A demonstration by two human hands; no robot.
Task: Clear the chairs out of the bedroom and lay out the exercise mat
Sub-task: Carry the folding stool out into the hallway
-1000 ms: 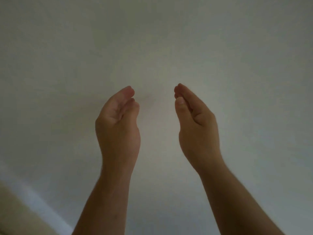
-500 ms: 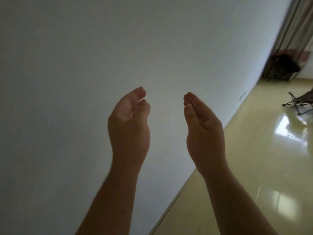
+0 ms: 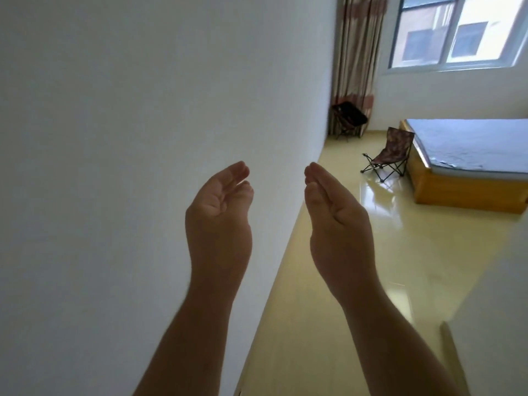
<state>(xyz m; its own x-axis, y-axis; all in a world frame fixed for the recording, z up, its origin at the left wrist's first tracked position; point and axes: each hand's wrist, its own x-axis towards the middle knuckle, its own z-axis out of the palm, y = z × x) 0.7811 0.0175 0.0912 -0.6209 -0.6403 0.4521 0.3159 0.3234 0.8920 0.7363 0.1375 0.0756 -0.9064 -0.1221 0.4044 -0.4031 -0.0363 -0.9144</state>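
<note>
My left hand and my right hand are raised side by side in front of me, palms facing each other, fingers loosely bent, holding nothing. Far ahead a camouflage folding chair stands on the floor beside the bed. A black folding chair sits in the corner against the curtain. Both chairs are well beyond my hands. No exercise mat shows in this view.
A white wall fills the left. Glossy yellow floor runs along it to the far corner. A wooden bed with a blue sheet stands at right under a window. A striped curtain hangs in the corner.
The view has swung right from the bare wall into the bedroom, bringing the floor, both chairs, the bed and the window into sight. My hands keep the same raised pose.
</note>
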